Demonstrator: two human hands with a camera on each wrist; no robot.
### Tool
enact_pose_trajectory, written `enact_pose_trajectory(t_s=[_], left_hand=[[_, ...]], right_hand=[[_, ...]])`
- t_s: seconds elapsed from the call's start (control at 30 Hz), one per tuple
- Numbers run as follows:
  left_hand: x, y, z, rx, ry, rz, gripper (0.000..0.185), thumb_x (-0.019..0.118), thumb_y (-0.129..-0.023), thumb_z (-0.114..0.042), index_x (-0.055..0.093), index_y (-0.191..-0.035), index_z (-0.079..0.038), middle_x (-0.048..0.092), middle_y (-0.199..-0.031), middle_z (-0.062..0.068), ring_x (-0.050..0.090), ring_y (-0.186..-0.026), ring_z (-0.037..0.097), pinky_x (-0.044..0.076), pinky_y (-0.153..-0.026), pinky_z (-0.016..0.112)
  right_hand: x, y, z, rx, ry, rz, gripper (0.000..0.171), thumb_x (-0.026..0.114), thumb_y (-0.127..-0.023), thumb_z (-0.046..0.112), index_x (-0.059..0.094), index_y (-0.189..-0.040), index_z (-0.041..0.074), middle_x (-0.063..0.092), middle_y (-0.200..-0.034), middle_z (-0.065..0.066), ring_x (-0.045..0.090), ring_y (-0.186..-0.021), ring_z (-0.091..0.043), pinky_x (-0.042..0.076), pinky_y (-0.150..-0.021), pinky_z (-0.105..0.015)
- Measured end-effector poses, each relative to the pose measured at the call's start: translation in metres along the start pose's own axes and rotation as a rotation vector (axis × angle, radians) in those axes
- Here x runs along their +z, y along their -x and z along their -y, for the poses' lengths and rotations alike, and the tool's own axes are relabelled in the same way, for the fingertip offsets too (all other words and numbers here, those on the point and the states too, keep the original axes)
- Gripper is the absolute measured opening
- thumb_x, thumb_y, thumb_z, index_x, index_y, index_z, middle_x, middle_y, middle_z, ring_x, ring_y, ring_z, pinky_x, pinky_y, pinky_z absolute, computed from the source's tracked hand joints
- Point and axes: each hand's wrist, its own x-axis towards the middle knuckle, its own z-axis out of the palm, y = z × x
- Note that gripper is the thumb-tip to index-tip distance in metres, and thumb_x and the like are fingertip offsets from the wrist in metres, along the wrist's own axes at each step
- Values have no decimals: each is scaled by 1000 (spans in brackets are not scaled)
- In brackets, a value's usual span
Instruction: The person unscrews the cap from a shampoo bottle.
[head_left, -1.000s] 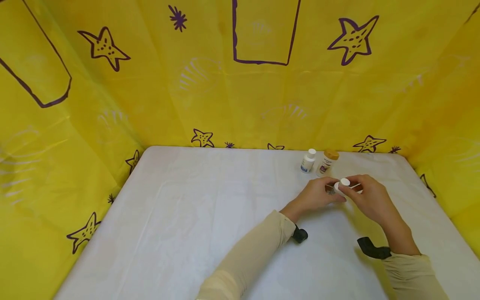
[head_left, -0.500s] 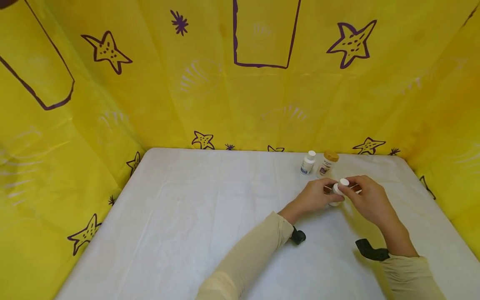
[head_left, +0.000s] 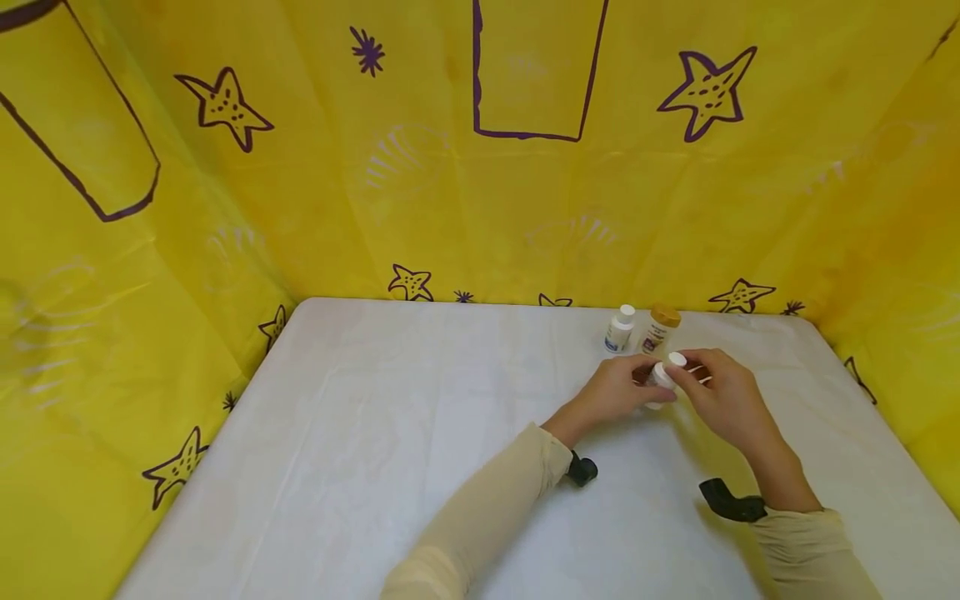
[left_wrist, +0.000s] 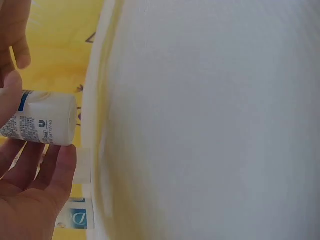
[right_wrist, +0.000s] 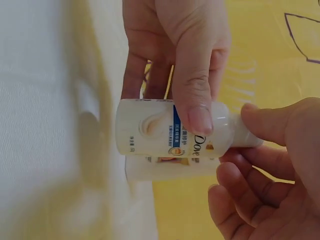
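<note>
A small white Dove bottle with a blue label is in my left hand, its thumb on the front and the other fingers behind. My right hand pinches the bottle's white cap between thumb and fingers. The cap sits at the neck end of the bottle. In the left wrist view the base of the held bottle points toward the white tabletop. The head view shows both hands together over the right part of the table, the bottle partly hidden by fingers.
Just beyond the hands, near the table's back edge, stand a white-capped bottle and a yellow-capped bottle. The white table meets a yellow curtain with starfish drawings behind and at the sides.
Both hands have shifted slightly left together with the bottle. The left hand keeps its hold on the bottle and the right hand stays on the cap.
</note>
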Motion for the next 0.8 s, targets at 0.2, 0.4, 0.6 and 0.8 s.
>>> enact_pose_trajectory(t_s=[0.2,0.4,0.6,0.8], left_hand=[[-15,4,4,18,-29,-8,44,82,-86,-35,71,-127,-22,72,-108,-11,60,-89,-2,51,-78,11],[-30,11,4,59,-67,-9,45,82,-86,-34,72,-127,-21,73,-111,-8,59,-91,-1,50,-80,9],[-40,21,2,80,-94,-34,45,85,-84,-33,73,-126,-22,72,-108,-6,59,-91,-2,49,-79,7],[-50,34,0,86,-125,-56,45,84,-84,-36,73,-125,-24,68,-99,-5,61,-90,-2,50,-78,8]], right_hand=[[6,-2,11,-10,-36,-24,34,69,-99,21,66,-120,-6,67,-104,-22,66,-89,-36,47,-66,-11],[12,-5,20,-19,-60,-57,32,70,-98,21,68,-117,-4,69,-102,-19,65,-87,-30,46,-68,-7],[23,-9,29,-100,-90,-125,25,77,-91,13,71,-109,-3,70,-95,-15,57,-79,2,45,-66,-5],[32,-12,40,-136,-128,-146,22,80,-88,10,71,-104,-1,67,-90,-12,53,-76,6,45,-64,-5]])
